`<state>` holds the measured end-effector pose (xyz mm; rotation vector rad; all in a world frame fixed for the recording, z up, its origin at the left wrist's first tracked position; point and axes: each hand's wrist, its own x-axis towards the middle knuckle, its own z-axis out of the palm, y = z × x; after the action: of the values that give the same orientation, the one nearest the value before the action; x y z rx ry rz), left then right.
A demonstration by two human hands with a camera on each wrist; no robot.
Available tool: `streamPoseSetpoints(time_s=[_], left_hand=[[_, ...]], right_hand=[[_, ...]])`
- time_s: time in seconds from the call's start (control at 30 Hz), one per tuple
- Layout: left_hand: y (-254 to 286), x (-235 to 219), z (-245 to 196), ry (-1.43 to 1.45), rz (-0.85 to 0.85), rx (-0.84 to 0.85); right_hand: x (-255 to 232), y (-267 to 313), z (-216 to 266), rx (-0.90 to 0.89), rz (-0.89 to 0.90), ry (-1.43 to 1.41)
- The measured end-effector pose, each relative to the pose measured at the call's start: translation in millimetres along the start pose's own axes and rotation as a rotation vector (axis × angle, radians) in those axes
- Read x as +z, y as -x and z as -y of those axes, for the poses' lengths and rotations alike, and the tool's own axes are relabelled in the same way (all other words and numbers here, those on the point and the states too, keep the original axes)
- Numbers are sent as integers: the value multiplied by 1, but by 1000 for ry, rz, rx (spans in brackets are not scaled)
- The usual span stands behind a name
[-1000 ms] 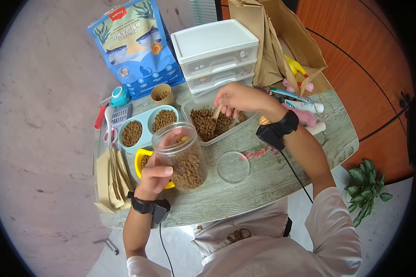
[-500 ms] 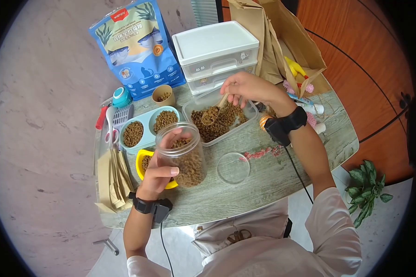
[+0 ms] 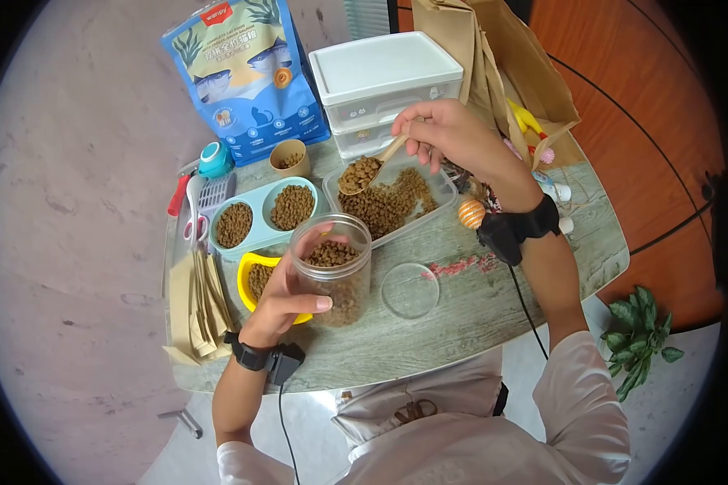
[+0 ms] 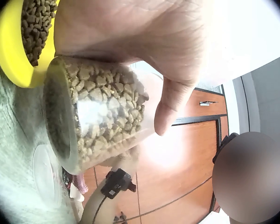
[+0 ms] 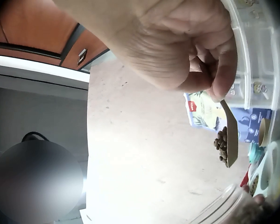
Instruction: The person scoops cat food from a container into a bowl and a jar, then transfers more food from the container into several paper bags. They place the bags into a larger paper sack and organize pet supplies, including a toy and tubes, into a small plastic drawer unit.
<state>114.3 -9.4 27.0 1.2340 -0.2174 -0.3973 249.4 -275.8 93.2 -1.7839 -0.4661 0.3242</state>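
Note:
My left hand (image 3: pixel 287 303) grips a clear jar (image 3: pixel 349 303) partly filled with brown kibble, its mouth uncovered. In the left wrist view the thumb lies along the wall of the jar (image 4: pixel 107 116). My right hand (image 3: pixel 449 133) pinches the handle of a wooden spoon (image 3: pixel 390 151), heaped with kibble. The right wrist view shows the spoon (image 5: pixel 232 135) from the side with the pile on it. Below the spoon stands a clear plastic tub (image 3: pixel 445 194) of kibble, its bottom partly bare at the right.
A light-blue double bowl (image 3: pixel 255 206) and a yellow bowl (image 3: pixel 245 283) hold kibble. Behind stand a paper cup (image 3: pixel 298 166), a blue cat food bag (image 3: pixel 259 113) and white drawers (image 3: pixel 388 69). A clear round lid (image 3: pixel 410 291) lies in front; folded paper bags (image 3: pixel 198 311) lie left.
My right hand has lifted the spoon out of the tub, now loaded with kibble. My left hand and the jar have shifted slightly right, the jar's mouth tipping more toward the camera.

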Motion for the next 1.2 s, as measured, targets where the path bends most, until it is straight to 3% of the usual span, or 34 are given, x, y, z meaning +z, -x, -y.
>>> streamPoseSetpoints(time_s=[0.2, 0.3, 0.43, 0.53, 0.7, 0.8, 0.9, 0.93, 0.97, 1.0, 1.03, 1.2], left_hand=[[0, 1, -1, 9, 21, -7], [1, 1, 1, 34, -20, -48], [3, 6, -4, 8, -111, 57], [1, 6, -2, -38, -144, 128], [1, 6, -2, -175, -184, 266], [4, 6, 0, -245, -301, 306], [2, 2, -1, -442, -260, 460], [1, 4, -2, -442, -259, 458], [1, 5, -2, -162, -261, 385], [0, 5, -2, 117, -262, 307], [1, -1, 0, -27, -248, 339], [1, 1, -1, 100, -266, 300]], right_hand=[[35, 26, 26, -123, 38, -65], [52, 38, 30, -153, 152, -45], [57, 42, 30, -304, 215, 24], [50, 39, 27, -438, 161, 23], [31, 35, 34, -363, -42, -4], [19, 23, 27, -352, -168, -6], [11, 12, 6, -290, -286, 242], [10, 11, -1, -285, -305, 478], [10, 9, -7, -277, -321, 715], [10, 8, -14, -274, -321, 714], [11, 6, -19, -276, -331, 784], [11, 3, -24, -210, -322, 860]])
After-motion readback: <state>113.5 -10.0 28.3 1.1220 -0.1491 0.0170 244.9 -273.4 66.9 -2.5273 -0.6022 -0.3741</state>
